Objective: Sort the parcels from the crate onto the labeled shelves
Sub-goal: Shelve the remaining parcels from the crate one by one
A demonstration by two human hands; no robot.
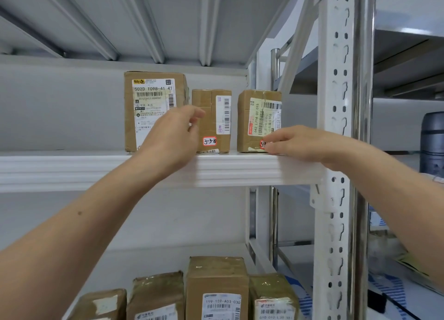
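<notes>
Three brown cardboard parcels stand upright on the white upper shelf (96,168). The tall left parcel (144,108) bears a large white shipping label. The middle parcel (216,118) carries a red-edged tag reading 3-3-10. The right parcel (254,120) has a pale label and a partly hidden red tag. My left hand (173,137) hovers in front of the gap between the left and middle parcels, fingers loosely curled and holding nothing. My right hand (295,144) rests on the shelf edge with fingertips at the right parcel's lower corner. The crate is out of view.
Several more taped parcels (216,288) stand on the lower shelf. A white perforated upright post (336,127) frames the rack's right side. Beyond it sit a second rack and a dark grey cylindrical container (432,139). The shelf's left half holds nothing.
</notes>
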